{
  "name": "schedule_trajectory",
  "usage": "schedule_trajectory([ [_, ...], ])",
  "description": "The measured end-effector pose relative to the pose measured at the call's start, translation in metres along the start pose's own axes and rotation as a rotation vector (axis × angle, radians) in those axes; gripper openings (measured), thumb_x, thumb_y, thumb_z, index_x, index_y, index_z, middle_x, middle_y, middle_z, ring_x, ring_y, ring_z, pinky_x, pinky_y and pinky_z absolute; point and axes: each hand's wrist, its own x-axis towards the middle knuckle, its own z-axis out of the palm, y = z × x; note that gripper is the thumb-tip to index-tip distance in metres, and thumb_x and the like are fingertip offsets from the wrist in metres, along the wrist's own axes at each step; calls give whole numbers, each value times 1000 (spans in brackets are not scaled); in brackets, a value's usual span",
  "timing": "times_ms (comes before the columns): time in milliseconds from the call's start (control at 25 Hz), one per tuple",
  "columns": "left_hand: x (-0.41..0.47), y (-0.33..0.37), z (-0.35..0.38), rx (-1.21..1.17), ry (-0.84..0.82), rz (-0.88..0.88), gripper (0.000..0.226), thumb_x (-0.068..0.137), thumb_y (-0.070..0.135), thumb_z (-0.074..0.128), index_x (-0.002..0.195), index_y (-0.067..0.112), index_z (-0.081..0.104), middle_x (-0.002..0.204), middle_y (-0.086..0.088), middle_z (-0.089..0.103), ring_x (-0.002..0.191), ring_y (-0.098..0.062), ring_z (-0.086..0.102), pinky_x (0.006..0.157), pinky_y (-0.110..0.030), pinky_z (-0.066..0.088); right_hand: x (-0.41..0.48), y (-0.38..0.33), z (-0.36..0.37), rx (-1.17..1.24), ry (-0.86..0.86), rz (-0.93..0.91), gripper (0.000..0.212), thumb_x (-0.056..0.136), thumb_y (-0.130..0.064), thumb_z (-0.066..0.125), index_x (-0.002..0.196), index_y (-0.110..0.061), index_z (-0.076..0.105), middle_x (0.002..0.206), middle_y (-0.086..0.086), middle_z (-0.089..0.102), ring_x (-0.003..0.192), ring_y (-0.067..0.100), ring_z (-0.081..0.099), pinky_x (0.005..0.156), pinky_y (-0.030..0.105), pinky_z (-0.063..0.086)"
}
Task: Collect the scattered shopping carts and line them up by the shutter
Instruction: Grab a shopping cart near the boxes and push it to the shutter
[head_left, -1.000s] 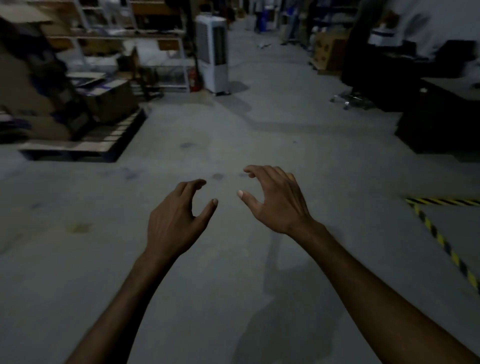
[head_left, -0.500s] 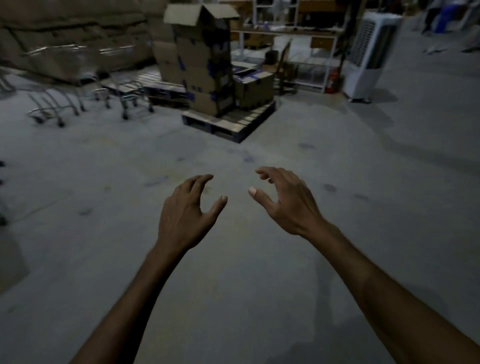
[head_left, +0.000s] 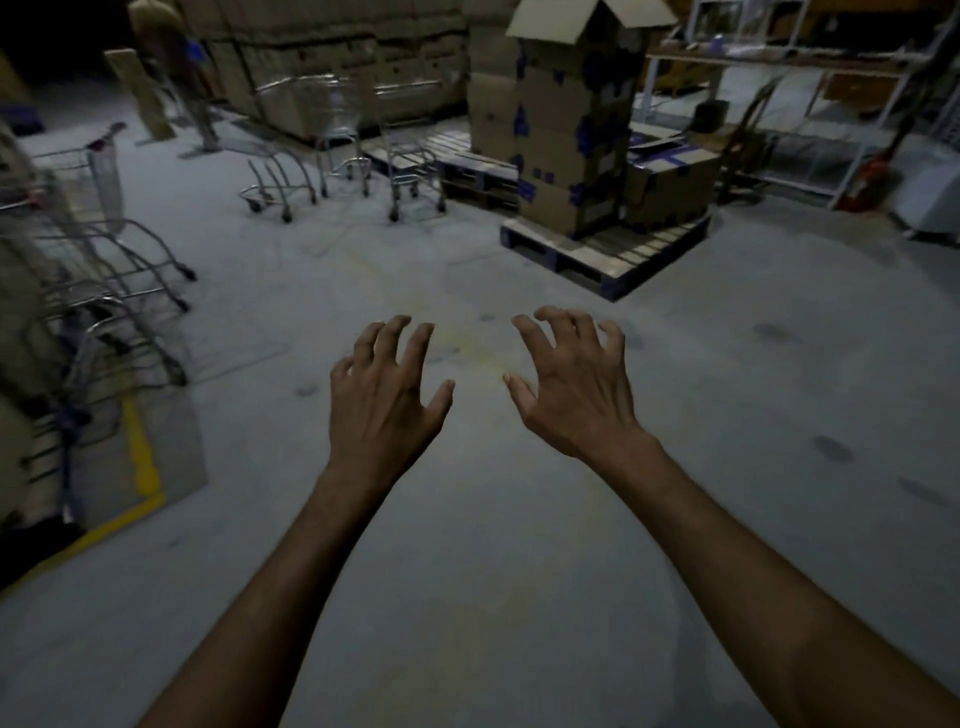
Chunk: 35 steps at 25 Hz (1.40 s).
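Empty hands (head_left: 480, 400) facing scattered carts (head_left: 337, 150)

Both forearms are bare all the way down to the bottom edge of view, with no sleeve or cuff on either. The left hand (head_left: 387, 400) and the right hand (head_left: 574, 392) are ungloved, and I can see no ring, watch or band at the fingers or wrists. Short, plain nails show on the thumbs; the dim light hides finer detail.
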Motion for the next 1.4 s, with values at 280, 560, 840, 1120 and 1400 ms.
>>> schedule_trajectory([
  [280,81,-64,63,-117,-159,-325,55,91,75,43,130,38,55,107,14,72,98,-13,69,67,-27,43,130,-23,107,535,-229,57,52,95,-70,45,127,-32,59,117,-10,65,105,14,62,87,38,53],
  [560,194,-136,80,-257,-50,-593,65,84,89,31,105,39,68,88,17,71,88,-8,68,77,-31,52,290,-48,163,804,-361,-94,58,91,-80,32,106,-36,66,102,-13,72,91,9,68,76,34,51],
  [840,283,-225,81,-178,151,-565,56,91,81,35,109,38,67,89,22,68,86,3,64,70,-26,51,423,-112,225,972,-311,-221,48,95,-74,36,104,-37,65,97,-15,72,91,6,66,79,41,54],
  [1120,358,-386,155,-150,169,-517,57,95,76,36,130,37,59,119,16,68,114,-10,60,84,-35,52,538,-218,335,915,-392,-240,49,95,-70,38,115,-36,66,111,-17,70,97,5,63,79,32,48],
  [1400,429,-565,244,-208,-55,-652,63,92,75,42,141,38,49,141,12,57,130,-15,52,97,-38,46,664,-307,355,935,-234,-344,49,99,-68,41,130,-35,60,114,-18,66,107,3,60,85,37,50],
])
